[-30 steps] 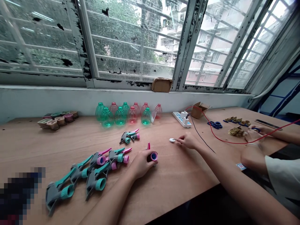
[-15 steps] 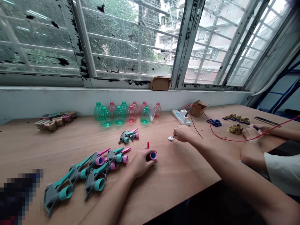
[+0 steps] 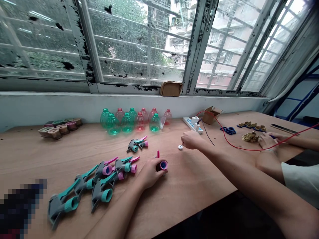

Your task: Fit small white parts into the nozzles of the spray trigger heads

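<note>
My left hand [image 3: 150, 173] is closed around a trigger spray head [image 3: 163, 166]. Its pink collar faces me and a pink lever tip sticks up above the fingers. My right hand [image 3: 191, 139] is pinched just above a small white round piece [image 3: 180, 147] on the table. Whatever those fingertips grip is too small to make out. Left of my left hand lie several grey spray heads [image 3: 102, 194] with teal or pink collars and levers. A smaller group of spray heads [image 3: 137, 144] rests farther back.
Green and pink clear bottles [image 3: 127, 123] stand along the wall. Shallow containers [image 3: 55, 133] sit at back left. A power strip [image 3: 192, 126], red cable [image 3: 231, 142], blue scissors [image 3: 228, 130] and small cardboard box [image 3: 209, 117] are at right. A co-worker's hand [image 3: 266, 140] works near brass-coloured parts [image 3: 250, 136].
My right hand has shifted slightly left, and its fingertips are now over the white round piece. My left hand keeps the spray head in nearly the same place.
</note>
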`<action>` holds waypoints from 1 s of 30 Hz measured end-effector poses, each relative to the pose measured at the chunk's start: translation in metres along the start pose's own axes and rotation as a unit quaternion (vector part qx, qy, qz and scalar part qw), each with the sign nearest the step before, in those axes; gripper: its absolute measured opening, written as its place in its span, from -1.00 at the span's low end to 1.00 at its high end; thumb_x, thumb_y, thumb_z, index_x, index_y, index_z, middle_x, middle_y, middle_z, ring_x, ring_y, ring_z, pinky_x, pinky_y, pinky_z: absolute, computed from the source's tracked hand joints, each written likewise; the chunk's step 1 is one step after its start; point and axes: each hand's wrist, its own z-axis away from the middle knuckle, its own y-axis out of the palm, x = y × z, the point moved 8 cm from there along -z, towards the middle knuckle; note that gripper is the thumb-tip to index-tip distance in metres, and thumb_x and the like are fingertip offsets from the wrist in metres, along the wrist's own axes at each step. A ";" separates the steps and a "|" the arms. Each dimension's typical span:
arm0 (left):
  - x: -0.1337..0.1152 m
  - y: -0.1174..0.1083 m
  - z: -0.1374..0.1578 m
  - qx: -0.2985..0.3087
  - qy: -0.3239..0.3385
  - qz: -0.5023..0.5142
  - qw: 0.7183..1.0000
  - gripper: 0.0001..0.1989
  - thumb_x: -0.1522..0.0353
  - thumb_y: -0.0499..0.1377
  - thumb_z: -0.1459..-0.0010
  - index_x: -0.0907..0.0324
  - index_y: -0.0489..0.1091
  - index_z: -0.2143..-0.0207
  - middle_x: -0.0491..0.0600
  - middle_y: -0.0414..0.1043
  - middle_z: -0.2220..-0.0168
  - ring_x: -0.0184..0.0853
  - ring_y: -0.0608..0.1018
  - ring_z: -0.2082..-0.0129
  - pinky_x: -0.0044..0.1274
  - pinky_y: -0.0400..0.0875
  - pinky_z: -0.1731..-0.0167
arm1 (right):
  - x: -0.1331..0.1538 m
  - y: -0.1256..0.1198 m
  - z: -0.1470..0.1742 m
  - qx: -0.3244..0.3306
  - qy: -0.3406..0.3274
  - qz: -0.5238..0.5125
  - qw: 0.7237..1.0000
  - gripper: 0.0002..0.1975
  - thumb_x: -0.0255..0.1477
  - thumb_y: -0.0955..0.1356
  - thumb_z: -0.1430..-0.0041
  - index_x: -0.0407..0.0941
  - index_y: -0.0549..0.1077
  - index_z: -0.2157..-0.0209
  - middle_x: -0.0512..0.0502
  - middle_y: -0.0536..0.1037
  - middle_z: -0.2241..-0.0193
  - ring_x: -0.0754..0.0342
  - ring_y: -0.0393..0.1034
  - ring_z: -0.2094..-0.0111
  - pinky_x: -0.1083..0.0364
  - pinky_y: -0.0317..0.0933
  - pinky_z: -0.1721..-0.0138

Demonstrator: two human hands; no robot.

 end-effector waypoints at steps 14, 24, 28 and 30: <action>-0.036 -0.017 0.008 0.060 0.020 -0.297 0.953 -0.89 0.47 0.09 0.02 0.11 0.35 0.41 -0.03 0.45 0.38 -0.24 0.45 0.31 -0.50 0.22 0.38 | 0.044 -0.026 0.035 -0.253 -0.017 -0.382 0.889 -0.64 -0.22 0.23 -0.24 -0.10 0.60 0.31 -0.09 0.61 0.43 0.14 0.38 0.50 0.19 0.07 0.46; 0.038 -0.160 0.019 0.086 -0.197 -0.331 0.919 -0.75 0.33 0.09 0.11 0.12 0.49 0.35 -0.02 0.50 0.35 -0.23 0.48 0.34 -0.54 0.24 0.42 | 0.080 0.010 0.032 -0.270 -0.053 -0.448 0.851 -0.73 -0.30 0.26 -0.22 -0.09 0.58 0.31 -0.06 0.57 0.50 0.13 0.38 0.49 0.18 0.11 0.44; 0.062 -0.176 0.045 0.130 -0.241 -0.301 0.914 -0.66 0.23 0.09 0.09 0.12 0.51 0.28 -0.01 0.52 0.26 -0.18 0.49 0.26 -0.53 0.32 0.35 | 0.079 0.012 0.033 -0.269 -0.062 -0.466 0.841 -0.75 -0.32 0.27 -0.22 -0.08 0.57 0.33 -0.05 0.59 0.45 0.13 0.40 0.45 0.19 0.14 0.40; 0.067 -0.181 0.054 0.133 -0.258 -0.283 0.914 -0.56 0.19 0.12 0.12 0.11 0.49 0.16 -0.02 0.50 0.16 -0.17 0.48 0.18 -0.54 0.34 0.30 | 0.080 0.011 0.033 -0.269 -0.069 -0.474 0.835 -0.76 -0.33 0.27 -0.22 -0.09 0.57 0.35 -0.04 0.59 0.43 0.13 0.42 0.43 0.19 0.15 0.38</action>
